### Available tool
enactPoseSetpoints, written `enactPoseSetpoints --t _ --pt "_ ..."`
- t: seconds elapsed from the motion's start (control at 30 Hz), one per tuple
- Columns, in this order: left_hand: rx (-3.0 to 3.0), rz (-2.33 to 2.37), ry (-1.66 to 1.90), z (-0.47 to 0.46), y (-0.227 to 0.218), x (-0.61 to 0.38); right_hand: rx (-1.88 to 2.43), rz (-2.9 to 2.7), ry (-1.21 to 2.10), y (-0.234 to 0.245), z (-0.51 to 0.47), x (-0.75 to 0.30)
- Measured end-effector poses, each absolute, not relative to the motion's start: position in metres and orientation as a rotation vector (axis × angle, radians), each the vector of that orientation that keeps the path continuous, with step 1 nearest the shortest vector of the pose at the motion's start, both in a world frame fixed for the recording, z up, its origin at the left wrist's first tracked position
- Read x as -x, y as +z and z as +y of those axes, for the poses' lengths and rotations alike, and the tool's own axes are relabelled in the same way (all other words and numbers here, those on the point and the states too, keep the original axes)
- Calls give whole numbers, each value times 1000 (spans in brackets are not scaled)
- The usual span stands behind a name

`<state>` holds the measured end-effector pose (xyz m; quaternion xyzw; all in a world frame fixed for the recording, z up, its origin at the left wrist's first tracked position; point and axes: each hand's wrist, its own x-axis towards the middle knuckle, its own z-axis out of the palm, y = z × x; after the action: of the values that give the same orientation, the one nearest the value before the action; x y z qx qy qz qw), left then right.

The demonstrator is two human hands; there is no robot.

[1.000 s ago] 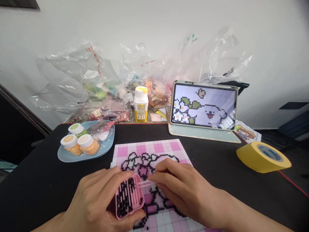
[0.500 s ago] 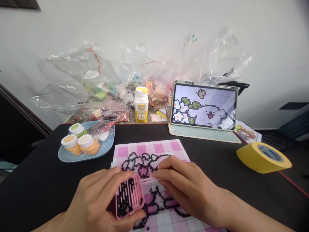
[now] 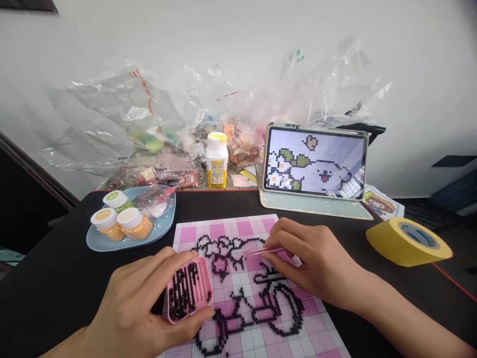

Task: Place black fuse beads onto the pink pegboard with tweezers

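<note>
My left hand is closed around a small pink tray with ridges, tilted so its black beads show. In my right hand I pinch pink tweezers, their tips over the upper part of the pegboard; a bead at the tips is too small to confirm. Beneath both hands lies the pink-and-white checked pegboard. Black bead outlines stand on it, with rounded shapes at the top and large loops below. My right hand hides part of the board's right side.
A tablet showing a pixel pattern leans at the back right. Yellow tape lies to the right. A blue plate with three bead jars stands left. Behind are a white-and-yellow bottle and clear plastic bags.
My right hand has moved up and right with the tweezers, away from the tray, uncovering more of the bead outline. My left hand and the tray have shifted slightly left and up.
</note>
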<state>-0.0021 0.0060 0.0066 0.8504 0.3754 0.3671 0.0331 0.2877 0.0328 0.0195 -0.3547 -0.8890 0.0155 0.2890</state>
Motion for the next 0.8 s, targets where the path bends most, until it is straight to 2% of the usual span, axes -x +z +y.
enactPoseSetpoints --t 0.8 --pt "-2616 1124 1158 5 5 2 935 -2392 15 18 34 -287"
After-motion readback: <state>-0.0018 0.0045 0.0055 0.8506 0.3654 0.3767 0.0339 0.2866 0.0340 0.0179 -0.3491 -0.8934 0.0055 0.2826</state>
